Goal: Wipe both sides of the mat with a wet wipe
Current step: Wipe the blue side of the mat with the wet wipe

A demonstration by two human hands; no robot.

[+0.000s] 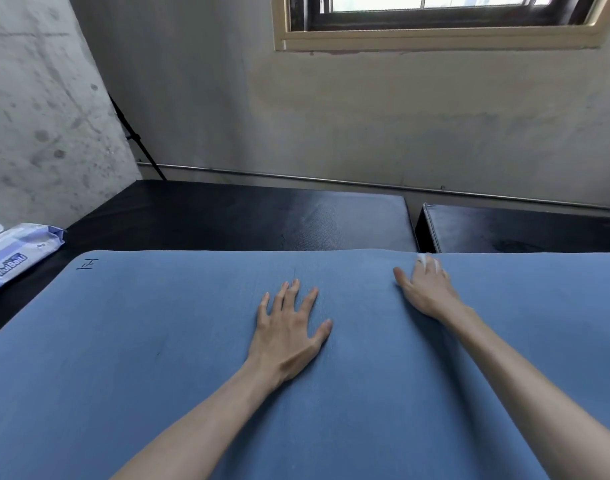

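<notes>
The blue mat [158, 341] is lying spread across the dark table [227, 216], covering most of the near half of it. The left hand [288, 327] is resting flat on the mat near its middle, fingers straight and spread, holding nothing and seemingly pinning the mat in place. The right hand [426, 289] is reaching to the far edge of the mat, pressing a white wipe [426, 260] beneath its fingers; only a little of the wipe is showing past the fingertips, so how far the fingers are curling round it is hard to tell. A pack of wipes [16, 251] is sitting on the table at the left, just beyond the mat's corner.

The upper side is being wiped, by the look of it, with the stroke at the far edge. Next the right hand needs to keep even pressure while drawing the wipe across the rest of this face. The underside is not showing, so whether it is done cannot be told.
</notes>
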